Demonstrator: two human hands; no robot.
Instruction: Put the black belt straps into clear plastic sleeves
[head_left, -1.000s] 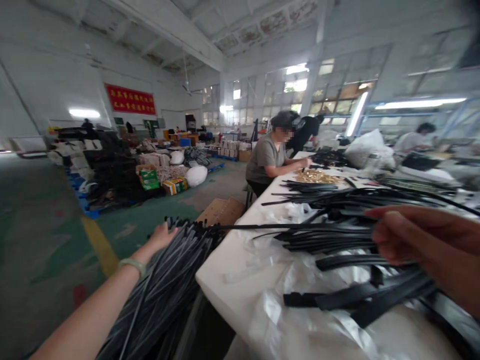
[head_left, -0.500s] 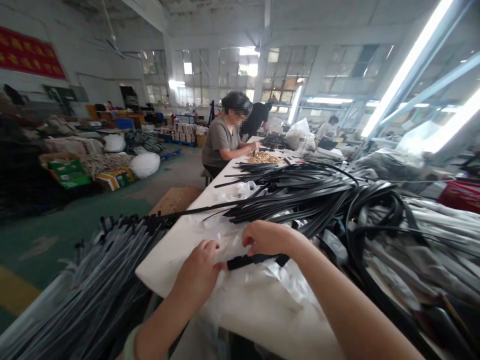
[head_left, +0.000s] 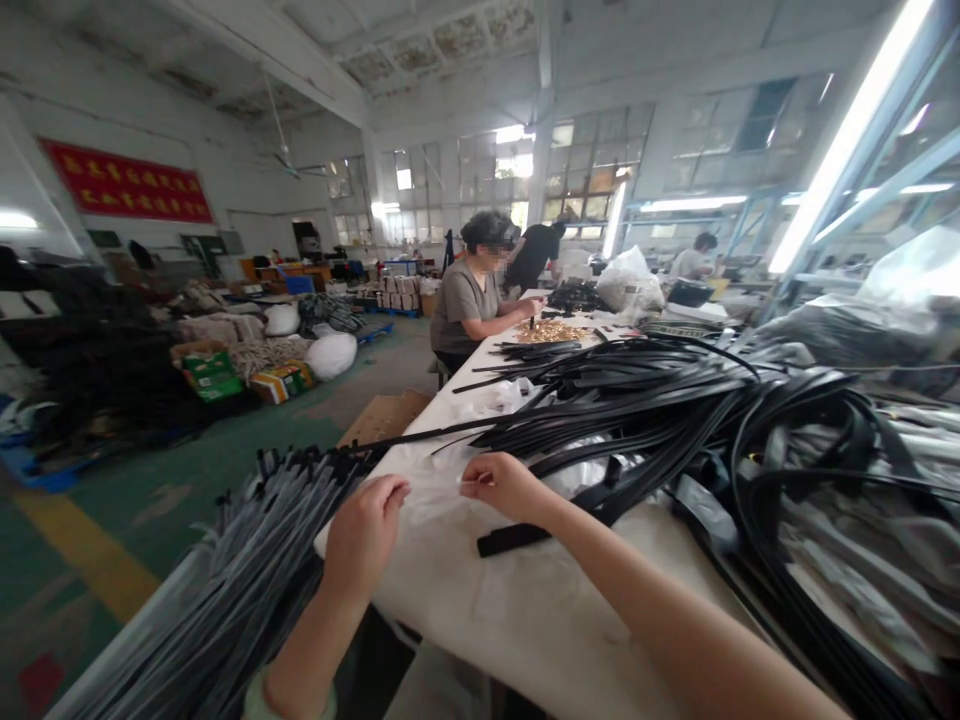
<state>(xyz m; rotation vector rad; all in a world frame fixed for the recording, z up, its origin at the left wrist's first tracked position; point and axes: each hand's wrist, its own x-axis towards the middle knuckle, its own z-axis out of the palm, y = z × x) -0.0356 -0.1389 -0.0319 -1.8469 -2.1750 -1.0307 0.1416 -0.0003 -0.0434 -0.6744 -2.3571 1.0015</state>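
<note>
My left hand (head_left: 366,532) is at the table's near left corner, its thumb and fingers pinched together. To its right my right hand (head_left: 504,488) is also closed in a pinch. A thin, clear plastic film (head_left: 433,505) stretches between the two hands, and its edges are hard to make out against the white table (head_left: 450,610). Below my right wrist a black strap (head_left: 499,543) lies with its cut end toward me. A large heap of long black straps (head_left: 637,395) spreads over the table just beyond my right hand.
Left of the table stands a bundle of plastic-sleeved straps (head_left: 277,560). A co-worker (head_left: 469,295) sits farther along the table by a pile of gold-coloured pieces (head_left: 551,331). An open cardboard box (head_left: 390,415) is on the floor. Clear bags (head_left: 630,280) stand at the back.
Both hands have come away from the black strap's end, which now lies on the table. The clear film is drawn out between them. The view has turned left and up.
</note>
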